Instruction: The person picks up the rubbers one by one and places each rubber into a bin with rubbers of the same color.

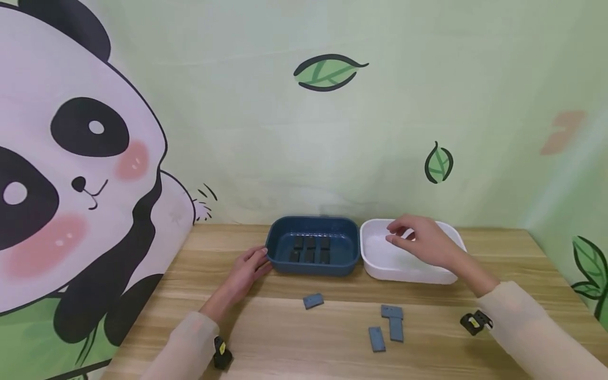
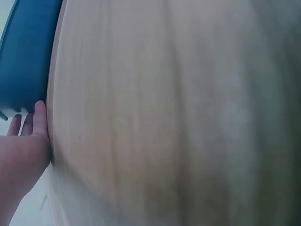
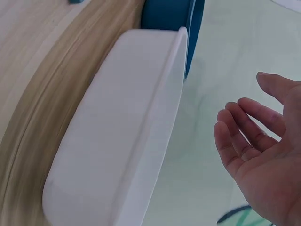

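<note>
Hands (image 1: 245,273) (image 1: 426,244) at rounded, smooth blue tub (image 1: 313,269) and white tub (image 1: 410,275)

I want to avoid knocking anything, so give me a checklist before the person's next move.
1. Steadying contact: ok; the left hand touches the side of the blue bin.
2. Free hand: ok; the right hand holds nothing, hovering over the white bin.
3. Bins upright: ok; both stand side by side.
4. Dark blocks contained: ok; six lie inside the blue bin.
5. Foreground free of loose pieces: not ok; four blue tiles lie on the table.
6. White bin's whole floor: cannot tell; partly hidden.
</note>
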A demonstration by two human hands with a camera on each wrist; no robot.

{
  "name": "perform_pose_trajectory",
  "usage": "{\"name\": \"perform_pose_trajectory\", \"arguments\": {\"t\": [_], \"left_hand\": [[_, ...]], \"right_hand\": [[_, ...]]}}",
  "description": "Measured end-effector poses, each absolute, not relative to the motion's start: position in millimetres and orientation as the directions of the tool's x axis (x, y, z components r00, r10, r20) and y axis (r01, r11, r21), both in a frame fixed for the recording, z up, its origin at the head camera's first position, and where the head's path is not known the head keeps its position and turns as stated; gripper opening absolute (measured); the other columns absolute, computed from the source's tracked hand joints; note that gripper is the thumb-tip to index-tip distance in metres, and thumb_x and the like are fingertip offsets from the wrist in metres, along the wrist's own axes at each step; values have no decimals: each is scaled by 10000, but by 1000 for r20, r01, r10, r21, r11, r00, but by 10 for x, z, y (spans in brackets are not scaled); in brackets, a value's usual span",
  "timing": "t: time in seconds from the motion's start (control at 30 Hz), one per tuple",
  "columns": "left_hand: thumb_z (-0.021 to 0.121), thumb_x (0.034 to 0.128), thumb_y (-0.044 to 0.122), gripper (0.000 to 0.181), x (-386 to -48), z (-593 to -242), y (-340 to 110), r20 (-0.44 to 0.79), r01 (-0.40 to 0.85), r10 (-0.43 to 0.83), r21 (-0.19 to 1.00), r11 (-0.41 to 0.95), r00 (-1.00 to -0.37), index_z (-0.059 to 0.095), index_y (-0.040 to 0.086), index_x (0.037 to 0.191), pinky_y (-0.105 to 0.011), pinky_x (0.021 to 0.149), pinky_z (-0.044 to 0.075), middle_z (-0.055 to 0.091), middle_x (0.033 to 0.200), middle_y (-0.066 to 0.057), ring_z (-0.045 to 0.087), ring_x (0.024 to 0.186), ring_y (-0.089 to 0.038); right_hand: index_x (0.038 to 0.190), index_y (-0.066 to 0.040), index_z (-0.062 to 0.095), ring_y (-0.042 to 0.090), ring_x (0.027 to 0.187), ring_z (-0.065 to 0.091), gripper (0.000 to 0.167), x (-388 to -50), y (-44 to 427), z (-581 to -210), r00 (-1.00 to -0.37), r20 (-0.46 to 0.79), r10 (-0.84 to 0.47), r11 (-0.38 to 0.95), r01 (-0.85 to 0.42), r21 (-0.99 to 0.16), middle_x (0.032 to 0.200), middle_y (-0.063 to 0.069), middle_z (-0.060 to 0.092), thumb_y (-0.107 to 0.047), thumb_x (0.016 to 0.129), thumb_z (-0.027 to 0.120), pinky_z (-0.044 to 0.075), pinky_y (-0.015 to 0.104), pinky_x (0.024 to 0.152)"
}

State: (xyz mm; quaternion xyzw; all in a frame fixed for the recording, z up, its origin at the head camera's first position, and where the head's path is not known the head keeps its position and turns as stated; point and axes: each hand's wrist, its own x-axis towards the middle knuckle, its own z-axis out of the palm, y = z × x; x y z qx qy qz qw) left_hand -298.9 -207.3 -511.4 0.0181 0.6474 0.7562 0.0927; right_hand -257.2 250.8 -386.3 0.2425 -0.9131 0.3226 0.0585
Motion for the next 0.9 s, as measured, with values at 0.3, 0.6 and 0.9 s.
{"name": "perform_pose_trajectory", "arguments": {"t": [0.3,0.6,0.9], "left_hand": [[551,1125,240,543,-2992,-4941,-2134,-128,-148,139,978,-146,-982,394,-72,1540,-484,1141,487,483,1550,-295,512,1425,-389],[661,1070,295,470,-2788,-4272,-2103,158,147,-16,947,286,-987,578,0,1426,-354,1067,545,621,1422,-155,584,1326,-277],[772,1000,239,312,-2298,-4033,-1659,233,389,354,789,475,-906,708,122,1281,-475,1027,583,720,1240,-66,668,1160,-239]], "right_hand": [[1230,-26,725,238,1023,679,276,-2379,2922,-3793,-903,310,-297,686,-428,-588,1108,55,749,-218,1032,723,612,296,853],[1368,0,648,356,1158,631,451,-2231,3342,-3834,-958,274,-88,674,-260,-692,1302,213,689,-354,1090,619,473,59,843],[1371,39,618,446,1177,592,494,-2313,3670,-4220,-963,265,44,700,-159,-696,1276,275,659,-373,1100,584,454,97,760]]}}
